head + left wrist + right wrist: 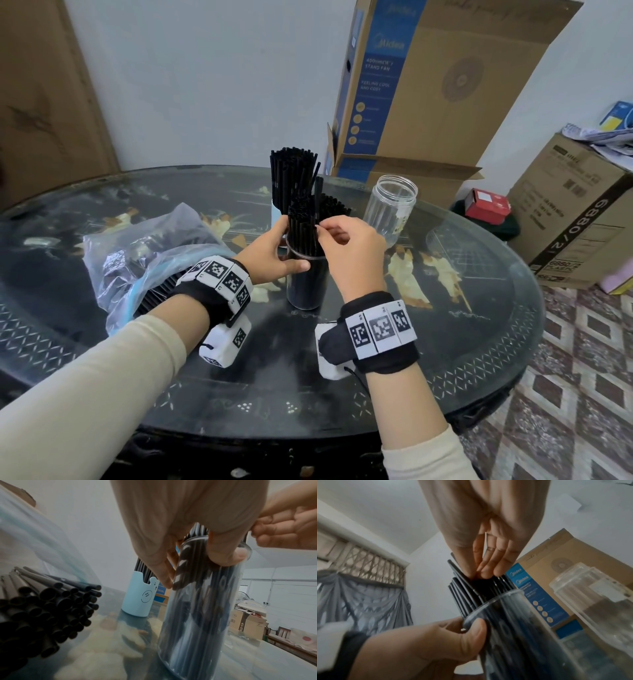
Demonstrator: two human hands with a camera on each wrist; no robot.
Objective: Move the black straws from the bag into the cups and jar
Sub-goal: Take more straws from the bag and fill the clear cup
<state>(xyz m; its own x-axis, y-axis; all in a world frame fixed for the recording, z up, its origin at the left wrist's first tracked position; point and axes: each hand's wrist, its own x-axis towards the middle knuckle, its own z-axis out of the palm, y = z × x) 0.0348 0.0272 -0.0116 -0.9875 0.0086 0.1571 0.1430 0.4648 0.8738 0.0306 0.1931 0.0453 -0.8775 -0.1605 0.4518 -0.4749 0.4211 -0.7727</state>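
Observation:
A clear cup (306, 281) packed with black straws (301, 222) stands mid-table. My left hand (274, 250) grips it just under the rim, thumb in front (224, 553). My right hand (325, 229) pinches a few straws at the top of that bundle, fingertips (488, 570) on their upper ends. Behind stands a light blue cup (139, 599) full of straws (293, 174). An empty clear jar (390, 209) is to the right. The plastic bag (137, 253) lies at left with more straws (44, 608) inside.
The round dark table (479, 308) has a glass top with inlaid figures. A tall fan carton (428, 85) leans behind the jar. More cartons (575, 222) and a red box (486, 204) sit on the floor at right.

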